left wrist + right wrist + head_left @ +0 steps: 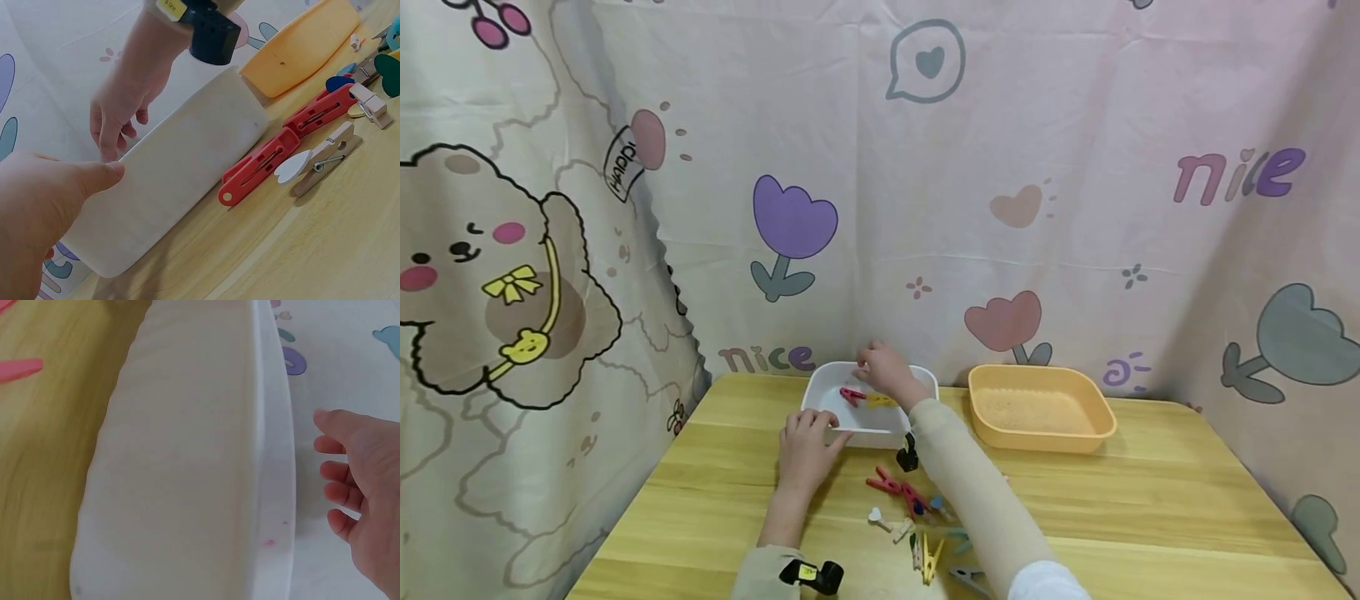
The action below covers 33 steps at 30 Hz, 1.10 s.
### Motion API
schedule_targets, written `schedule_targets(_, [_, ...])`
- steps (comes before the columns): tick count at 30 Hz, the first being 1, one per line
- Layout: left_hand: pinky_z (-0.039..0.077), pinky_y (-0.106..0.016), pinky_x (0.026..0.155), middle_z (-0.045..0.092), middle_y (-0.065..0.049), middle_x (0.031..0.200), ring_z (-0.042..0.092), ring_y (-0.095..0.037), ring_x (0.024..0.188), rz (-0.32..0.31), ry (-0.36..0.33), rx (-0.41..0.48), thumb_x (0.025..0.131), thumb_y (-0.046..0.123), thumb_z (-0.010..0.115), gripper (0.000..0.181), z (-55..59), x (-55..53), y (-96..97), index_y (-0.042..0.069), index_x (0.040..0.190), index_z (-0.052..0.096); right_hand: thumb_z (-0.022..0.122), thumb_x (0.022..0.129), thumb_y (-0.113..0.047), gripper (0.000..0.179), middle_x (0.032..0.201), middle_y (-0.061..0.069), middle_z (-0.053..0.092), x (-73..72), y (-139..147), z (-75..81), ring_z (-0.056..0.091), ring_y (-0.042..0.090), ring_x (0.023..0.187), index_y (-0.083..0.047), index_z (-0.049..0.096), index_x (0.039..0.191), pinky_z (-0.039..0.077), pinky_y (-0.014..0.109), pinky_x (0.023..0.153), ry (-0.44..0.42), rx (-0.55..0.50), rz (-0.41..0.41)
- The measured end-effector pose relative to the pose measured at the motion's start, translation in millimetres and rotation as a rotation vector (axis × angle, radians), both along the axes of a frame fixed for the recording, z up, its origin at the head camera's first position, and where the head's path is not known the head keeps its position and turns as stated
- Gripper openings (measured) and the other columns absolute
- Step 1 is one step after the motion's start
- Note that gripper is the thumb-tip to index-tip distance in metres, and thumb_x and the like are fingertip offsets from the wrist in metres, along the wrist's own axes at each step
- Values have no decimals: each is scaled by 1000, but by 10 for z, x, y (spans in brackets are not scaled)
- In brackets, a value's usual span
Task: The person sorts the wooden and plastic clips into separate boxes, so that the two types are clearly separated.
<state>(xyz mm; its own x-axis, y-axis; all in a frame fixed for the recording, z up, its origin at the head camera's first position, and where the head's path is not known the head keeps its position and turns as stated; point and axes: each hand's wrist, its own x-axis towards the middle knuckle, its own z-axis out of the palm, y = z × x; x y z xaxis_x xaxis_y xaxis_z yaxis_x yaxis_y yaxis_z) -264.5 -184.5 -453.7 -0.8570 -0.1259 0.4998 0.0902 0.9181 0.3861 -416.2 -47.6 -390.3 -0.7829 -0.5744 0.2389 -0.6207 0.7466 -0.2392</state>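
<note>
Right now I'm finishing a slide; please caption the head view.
Left hand on the white tub, right hand above; clips inside, orange tub alongside.

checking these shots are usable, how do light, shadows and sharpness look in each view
Head view: bright, fairly even light, small clothespins a bit soft; left wrist view: dimmer, with a faint shadow on the table beside the white tray, clothespins crisper; right wrist view: dim, low in contrast, the tray's wall soft and almost featureless.

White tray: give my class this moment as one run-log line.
left hand: holds white tray rim | right hand: over white tray, nothing visibly held | inside: red clothespin, yellow clothespin | orange tray: to the right
</note>
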Motion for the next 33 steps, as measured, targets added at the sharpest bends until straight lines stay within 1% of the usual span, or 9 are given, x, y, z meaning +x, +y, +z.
schedule_targets(3, [41, -47, 88, 62, -8, 99, 50, -31, 104, 0, 0, 4, 81, 42, 77, 31, 0, 0, -11, 17, 92, 64, 65, 94, -32, 22, 103, 6, 61, 32, 29, 45, 55, 19, 93, -12, 68, 103, 51, 32, 82, 16, -11, 26])
schedule_targets(8, [41, -47, 88, 62, -7, 99, 50, -31, 103, 6, 12, -3, 80, 43, 77, 31, 0, -8, -27, 17, 92, 65, 65, 94, -29, 22, 102, 5, 62, 94, 140, 130, 57, 20, 93, -11, 69, 105, 50, 34, 83, 84, -29, 104])
schedule_targets(11, [42, -47, 87, 62, -7, 98, 50, -31, 102, 9, 29, -12, 79, 42, 78, 31, -1, -7, -27, 17, 92, 65, 65, 93, -29, 21, 103, 5, 62, 139, 221, 151, 57, 20, 94, -11, 68, 104, 51, 35, 84, 113, -30, 117])
schedule_targets(13, [42, -47, 86, 62, -7, 98, 50, -31, 102, 11, 37, -15, 78, 42, 79, 32, -9, -7, -28, 17, 92, 65, 65, 93, -31, 19, 105, 4, 62, 173, 278, 154, 57, 19, 95, -14, 68, 102, 51, 34, 84, 128, -16, 106])
schedule_targets(16, [41, -47, 88, 62, -7, 98, 50, -31, 103, 12, 28, -6, 79, 41, 79, 31, -19, -9, -30, 17, 92, 65, 66, 93, -32, 18, 106, 3, 61, 239, 372, 157, 57, 18, 94, -16, 67, 99, 52, 33, 83, 126, -6, 89])
schedule_targets(19, [41, -48, 89, 62, -7, 99, 50, -31, 104, 13, 13, 2, 80, 41, 78, 30, -23, -11, -27, 17, 92, 65, 67, 92, -32, 17, 103, 3, 61, 311, 476, 154, 56, 18, 92, -15, 68, 97, 51, 33, 82, 135, -14, 105])
schedule_targets(23, [41, -48, 90, 62, -6, 99, 50, -31, 105, 12, 1, 4, 80, 41, 77, 30, -21, -15, -22, 17, 93, 64, 69, 90, -30, 17, 96, 2, 59, 417, 632, 120, 54, 17, 87, -15, 69, 96, 48, 33, 78, 206, -19, 162])
schedule_targets(27, [41, -48, 90, 62, -6, 99, 49, -31, 104, 3, -6, 12, 81, 41, 77, 29, -15, -15, -8, 17, 93, 65, 72, 88, -29, 16, 93, 1, 60, 551, 802, 76, 54, 17, 85, -14, 70, 94, 47, 32, 75, 283, -33, 208])
schedule_targets(33, [41, -48, 91, 62, -8, 101, 49, -31, 106, 1, -14, 18, 81, 41, 77, 30, -1, -8, -5, 17, 94, 65, 74, 86, -28, 15, 93, 1, 60, 751, 1022, 43, 53, 16, 84, -15, 70, 94, 45, 32, 73, 335, -53, 228])
